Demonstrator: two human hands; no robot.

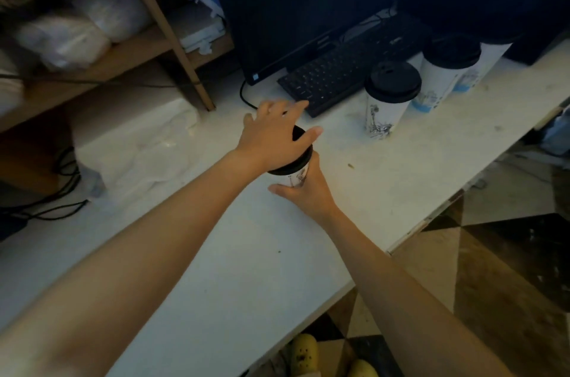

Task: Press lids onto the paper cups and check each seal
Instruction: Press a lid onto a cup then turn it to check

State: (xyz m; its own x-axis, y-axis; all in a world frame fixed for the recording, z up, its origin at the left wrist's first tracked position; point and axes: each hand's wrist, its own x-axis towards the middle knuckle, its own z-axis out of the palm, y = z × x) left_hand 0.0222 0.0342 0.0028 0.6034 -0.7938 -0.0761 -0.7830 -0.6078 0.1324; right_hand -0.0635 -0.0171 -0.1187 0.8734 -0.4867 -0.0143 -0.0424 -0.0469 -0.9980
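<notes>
Now, with fingers (296, 108) splayed flat, a person's left hand (274, 136) is pressing a black lid (303, 157) at centre frame. Off-centre pressure could be leaving the far rim unseated, or tipping the paper cup (294, 180). The lid is lying directly under the palm; the paper cup beneath is sitting in the right hand's (308, 196) curled grip on the white counter (246, 268).

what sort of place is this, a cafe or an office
Probably a drinks shop's back counter, though I can't be sure: lidded paper cups stand on a white worktop beside a keyboard and monitor, and wooden shelves hold white wrapped bundles.
</notes>
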